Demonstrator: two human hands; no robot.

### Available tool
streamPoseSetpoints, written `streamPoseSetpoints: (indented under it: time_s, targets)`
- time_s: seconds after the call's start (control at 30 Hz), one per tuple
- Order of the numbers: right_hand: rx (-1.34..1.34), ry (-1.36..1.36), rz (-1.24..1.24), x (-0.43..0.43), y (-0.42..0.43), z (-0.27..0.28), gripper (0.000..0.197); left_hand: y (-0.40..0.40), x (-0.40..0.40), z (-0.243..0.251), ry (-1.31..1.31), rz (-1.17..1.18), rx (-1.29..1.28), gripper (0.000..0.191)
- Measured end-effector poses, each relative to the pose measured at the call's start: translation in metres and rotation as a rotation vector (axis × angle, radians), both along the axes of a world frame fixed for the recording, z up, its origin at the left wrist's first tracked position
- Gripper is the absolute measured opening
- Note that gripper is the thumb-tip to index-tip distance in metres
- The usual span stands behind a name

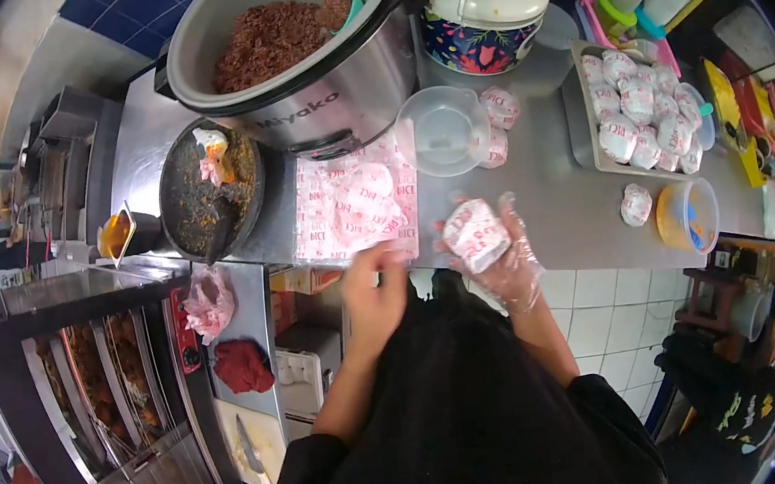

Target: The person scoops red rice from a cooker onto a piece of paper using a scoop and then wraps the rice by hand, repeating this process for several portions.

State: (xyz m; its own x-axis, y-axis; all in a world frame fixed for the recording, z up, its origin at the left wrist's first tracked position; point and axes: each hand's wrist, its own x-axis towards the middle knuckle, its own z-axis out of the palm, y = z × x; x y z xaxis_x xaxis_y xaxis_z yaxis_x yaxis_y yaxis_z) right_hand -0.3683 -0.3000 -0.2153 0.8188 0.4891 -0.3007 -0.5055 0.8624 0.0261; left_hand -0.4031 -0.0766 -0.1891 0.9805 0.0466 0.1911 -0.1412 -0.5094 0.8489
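My right hand [509,267], in a clear plastic glove, holds a paper-wrapped rice parcel [477,234] on its palm at the steel counter's front edge. My bare left hand [377,290] is raised at the near edge of a stack of printed wrapping papers [355,210]; its fingers are curled and blurred, and whether they hold anything cannot be told. Behind the papers stands a large Miyako rice cooker [300,108], full of reddish-brown rice [265,44] with a green-rimmed scoop [355,10] in it. An empty clear plastic bowl [443,132] sits right of the papers, beside two wrapped parcels [500,109].
A metal tray [581,112] holds many wrapped parcels; one more [636,205] lies near an orange-tinted tub [687,216]. A stone mortar [209,190] and a floral rice cooker [477,24] stand on the counter. At lower left, a knife [250,448] lies on a cutting board [233,431]. A person [19,253] stands far left.
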Motion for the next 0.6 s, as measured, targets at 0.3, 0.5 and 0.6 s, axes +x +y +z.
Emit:
streamPoseSetpoints:
  time_s: [0.3, 0.5, 0.6]
  targets:
    - [-0.494, -0.035, -0.008, -0.018, 0.05, 0.014, 0.039, -0.016, 0.012, 0.033, -0.123, -0.369, 0.248, 0.042]
    - [-0.333, 0.071, -0.264, -0.015, 0.068, 0.035, 0.049, 0.011, 0.007, 0.013, 0.318, -0.014, -0.414, 0.018]
    - [-0.359, 0.107, -0.374, -0.01, 0.079, 0.035, 0.053, 0.02, 0.009, 0.008, 0.328, -0.027, -0.19, 0.019]
